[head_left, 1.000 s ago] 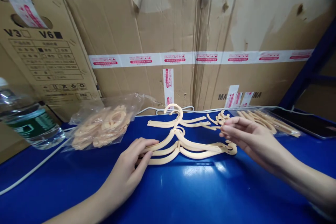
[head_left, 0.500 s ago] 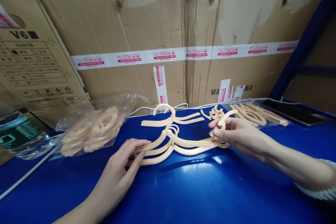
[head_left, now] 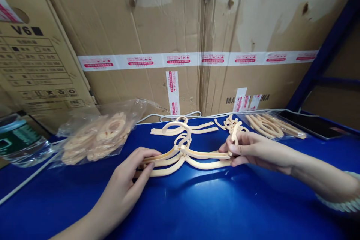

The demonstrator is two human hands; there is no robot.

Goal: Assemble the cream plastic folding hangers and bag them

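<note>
Several beige plastic clothes hangers (head_left: 206,154) are stacked just above the blue table, their hooks pointing away from me. My left hand (head_left: 129,174) is closed around their left arms, thumb in front and fingers behind. Between the thumb and fingers of my right hand (head_left: 250,148) is a small curved beige piece (head_left: 235,131). It is at the right end of the uppermost hanger; the fingers hide whether the two are joined. Behind the stack lies another beige hanger (head_left: 201,129), partly covered by the hooks. Small loose curved pieces (head_left: 227,122) lie in a pile beyond my right hand.
A clear plastic bag (head_left: 95,137) of beige parts lies at the left, beside a water bottle (head_left: 24,142). Back right are a bag of hanger parts (head_left: 267,124) and a dark phone-like slab (head_left: 309,125). White cable (head_left: 157,115) runs along the cardboard boxes (head_left: 140,30).
My right hand has brought the small curved piece left and down to the hanger's end, turning it more upright. The uppermost hanger's hook has tipped lower. My left hand keeps its grip.
</note>
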